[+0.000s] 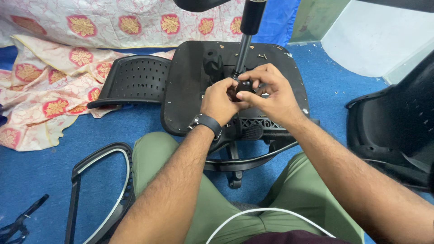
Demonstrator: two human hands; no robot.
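1. Small dark round knob (244, 86) sits at the middle of the overturned black chair seat pan (190, 86), at the foot of the gas lift column (244, 45); both hands meet on it.
2. Left hand (220, 99) is curled, fingertips pinching the knob from the left; a black wristband (207, 123) is on that wrist.
3. Right hand (271, 92) wraps over the knob from the right and above, fingers bent around it, thumb just beside the left thumb.
4. Seat pan lies underside up on the blue carpet (45, 167); a few loose screws (262, 56) and specks lie on its far edge.
5. Perforated black backrest piece (135, 79) lies touching the pan's left side.
6. Chair base with a caster (235, 183) shows below the pan, between the person's knees in green trousers (153, 158).
7. Curved black frame part (104, 180) lies by the left leg.
8. Another black chair shell (393, 131) stands at the right.
9. Patterned pink-and-white cloth (68, 58) lies at the upper left; a white cable (253, 212) crosses the lap.
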